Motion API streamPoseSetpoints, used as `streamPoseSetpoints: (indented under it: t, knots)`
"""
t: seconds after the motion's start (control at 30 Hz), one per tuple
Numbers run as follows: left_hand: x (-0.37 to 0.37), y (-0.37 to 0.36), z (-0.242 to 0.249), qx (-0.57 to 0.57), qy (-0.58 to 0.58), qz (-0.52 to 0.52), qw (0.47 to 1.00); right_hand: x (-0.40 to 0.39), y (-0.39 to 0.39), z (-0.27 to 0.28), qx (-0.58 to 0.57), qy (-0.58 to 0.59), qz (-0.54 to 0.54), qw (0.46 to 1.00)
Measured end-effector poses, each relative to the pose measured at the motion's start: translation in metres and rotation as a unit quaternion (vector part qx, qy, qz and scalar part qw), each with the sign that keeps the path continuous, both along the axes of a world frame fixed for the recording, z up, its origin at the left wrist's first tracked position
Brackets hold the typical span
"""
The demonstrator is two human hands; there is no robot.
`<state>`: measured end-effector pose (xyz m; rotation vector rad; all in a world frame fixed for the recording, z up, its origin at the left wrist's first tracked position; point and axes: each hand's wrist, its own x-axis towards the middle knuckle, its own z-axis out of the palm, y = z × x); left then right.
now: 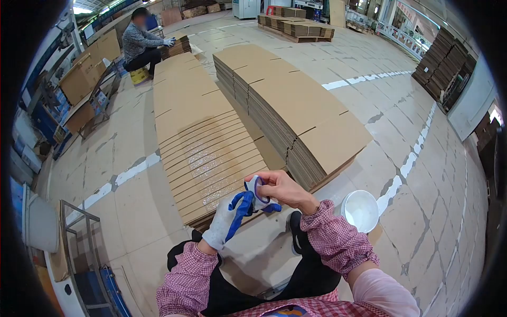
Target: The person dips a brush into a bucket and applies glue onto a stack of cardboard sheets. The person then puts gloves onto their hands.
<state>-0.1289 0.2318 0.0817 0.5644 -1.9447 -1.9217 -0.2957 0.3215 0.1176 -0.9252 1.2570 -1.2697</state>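
My left hand (pixel 226 221) wears a white work glove with blue-coated fingers, which are curled against a second glove. That second work glove (pixel 255 189), white and blue with a dark-edged cuff, is bunched between my hands. Bare, my right hand (pixel 288 190) pinches it at the cuff opening. Below and ahead of my hands lies a row of overlapped flat cardboard sheets (pixel 174 150), their edges staggered in strips. A wet, shiny whitish patch (pixel 203 164) runs across those strips. My hands partly cover the near end.
A tall stack of slotted cardboard (pixel 296 95) stands to the right. Beside my right sleeve is a white bucket (pixel 360 211) with whitish contents. At the far left, a seated co-worker (pixel 141 42) handles cardboard. A metal frame (pixel 79 211) stands at left; more cardboard (pixel 296 29) sits on a pallet behind.
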Motion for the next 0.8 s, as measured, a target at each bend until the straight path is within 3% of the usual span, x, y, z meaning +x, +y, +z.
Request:
streamPoseSetpoints:
  t: [0.37, 0.47, 0.57, 0.8]
  knots:
    - [0.0, -0.003, -0.001, -0.108, -0.045, -0.04, 0.992, -0.004, -0.003, -0.018, -0.029, 0.03, -0.008, 0.999]
    - [0.0, 0.002, 0.004, 0.015, 0.001, -0.034, 0.999, -0.012, -0.003, -0.018, -0.023, 0.023, -0.021, 0.999]
    - [0.0, 0.002, 0.007, 0.076, 0.004, -0.043, 0.996, -0.021, -0.002, -0.012, -0.067, -0.081, -0.183, 0.977]
    - [0.0, 0.002, 0.014, 0.088, -0.006, -0.062, 0.994, -0.044, -0.001, -0.019, -0.122, -0.093, -0.36, 0.92]
